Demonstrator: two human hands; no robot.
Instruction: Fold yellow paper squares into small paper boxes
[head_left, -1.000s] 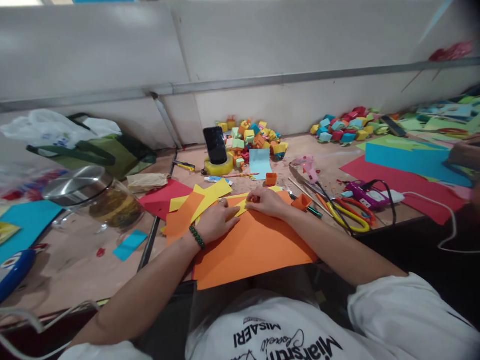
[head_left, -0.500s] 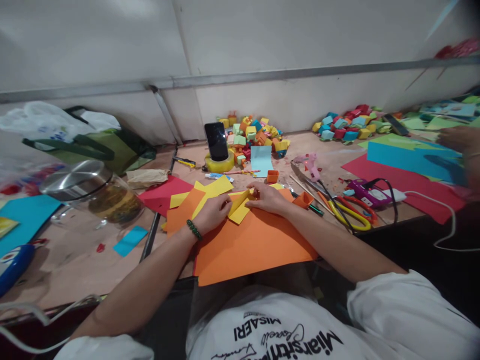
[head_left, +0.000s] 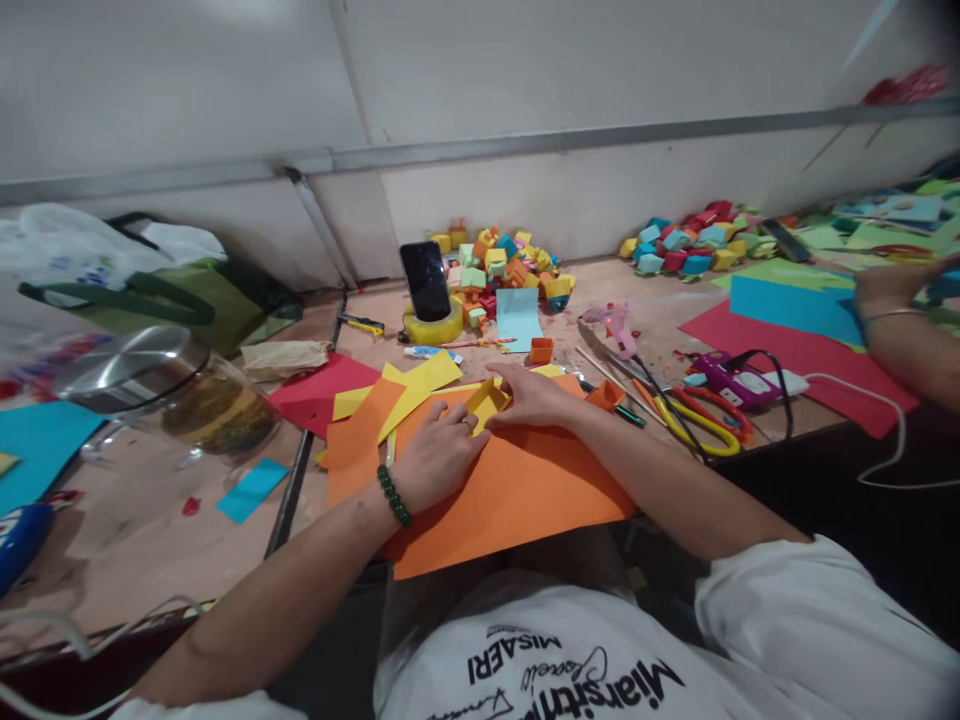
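Between my hands is a folded yellow paper box (head_left: 488, 401), its walls standing up around a hollow. My left hand (head_left: 439, 450) is curled against its near left side, fingers bent over the edge. Closed around the right side, my right hand (head_left: 534, 397) has its thumb and forefinger on the paper. Beneath lies a large orange paper sheet (head_left: 517, 500). Yellow paper strips (head_left: 421, 385) and an orange strip rest left of the box. Small orange paper boxes (head_left: 541, 350) sit just beyond and to the right of my right hand.
A phone (head_left: 426, 282) leans on a yellow tape roll. Piles of colourful paper cubes (head_left: 510, 265) stand behind. At right are scissors (head_left: 701, 425), a pink glue gun (head_left: 619, 328) and a purple power strip (head_left: 731, 380). A glass jar (head_left: 217, 400) stands left. Another person's hand (head_left: 892, 290) is far right.
The yellow paper has gone from a partly open fold with a flap lying out to a box with raised walls. My left hand has moved right and nearer, around its front.
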